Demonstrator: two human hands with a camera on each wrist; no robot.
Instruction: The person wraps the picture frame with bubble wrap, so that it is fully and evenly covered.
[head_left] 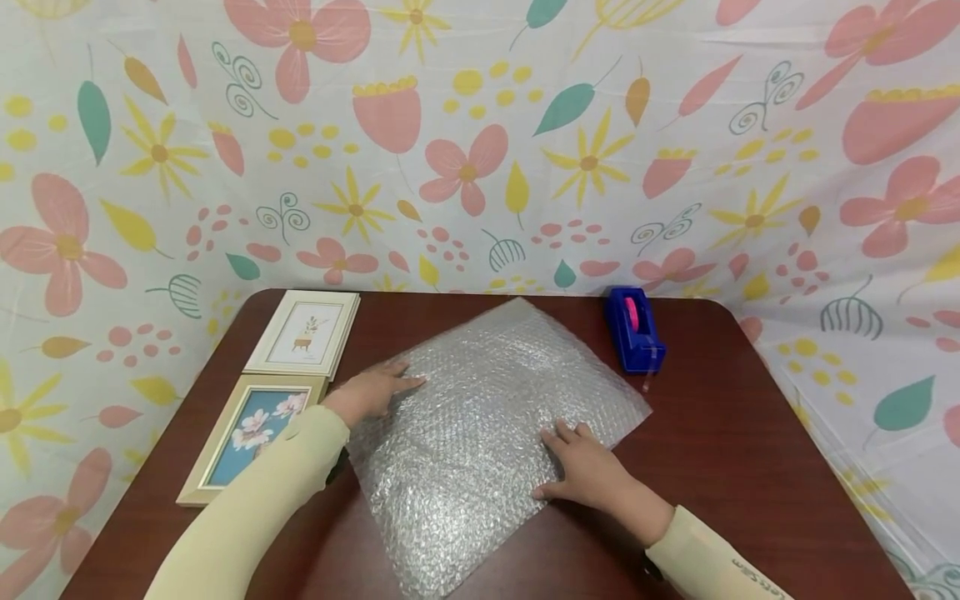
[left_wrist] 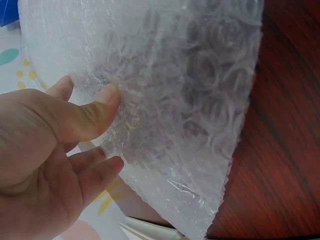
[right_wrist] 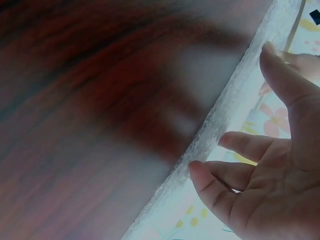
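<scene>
Bubble wrap (head_left: 480,417) lay across the middle of the surface (head_left: 720,450), one corner near the far edge. The left hand (head_left: 375,390), fingers outstretched, and the right hand (head_left: 588,471), fingers spread, touched its sides without gripping. Picture frames (head_left: 300,333) lay along the left edge, a tape dispenser (head_left: 637,342) near the far right corner.

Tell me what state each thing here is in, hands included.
Bubble wrap: spread out, lying askew.
Tape dispenser: upright, loaded.
White frame: face up.
Tan frame: face up, partly hidden by a sleeve.
Left hand: touching the wrap.
Right hand: spread, touching the wrap.
</scene>
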